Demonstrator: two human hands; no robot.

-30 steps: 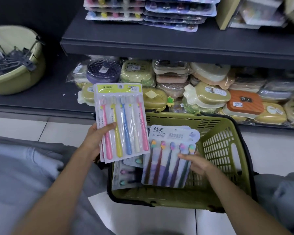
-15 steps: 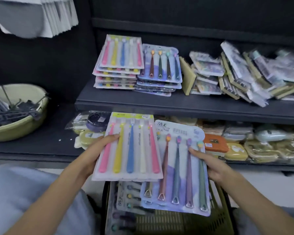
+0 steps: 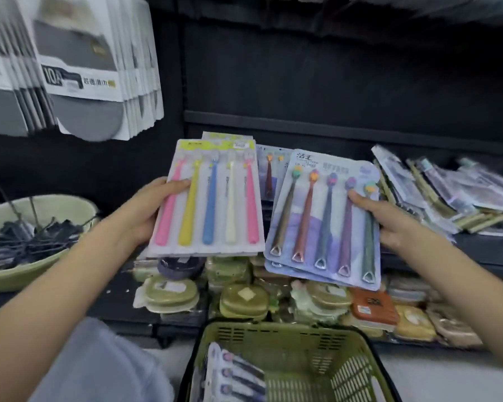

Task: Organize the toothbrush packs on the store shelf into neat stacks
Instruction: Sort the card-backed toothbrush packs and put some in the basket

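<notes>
Since half a second ago both packs have risen from in front of the lower shelf to the level of the upper dark shelf [image 3: 476,245], and they now cover most of the two stacks lying there. The left hand [image 3: 145,210] grips the white-backed card pack of five bright toothbrushes [image 3: 209,198] by its left edge, thumb curled over the front onto the pink handle, the other fingers hidden behind. The right hand [image 3: 389,219] pinches the pale blue card pack of five dark-handled toothbrushes [image 3: 323,219] at its right edge, thumb on the face; a second blue card peeks out beneath it. Below, the olive-green slotted plastic basket [image 3: 302,364] holds more blue toothbrush packs [image 3: 235,375] leaning against its left wall. At the left a pale green round plastic basin [image 3: 21,274] is heaped with dark clips. The bright pack has a yellow header strip and pink, yellow, blue, cream and pink handles under clear blister; the blue pack's brushes have multicoloured heads and triangular metal-look handle ends. Wrapped soap boxes [image 3: 244,300], rounded and mostly olive or orange, crowd the lower shelf, and a loose slanted heap of flat packets [image 3: 436,192] lies on the upper shelf to the right.
</notes>
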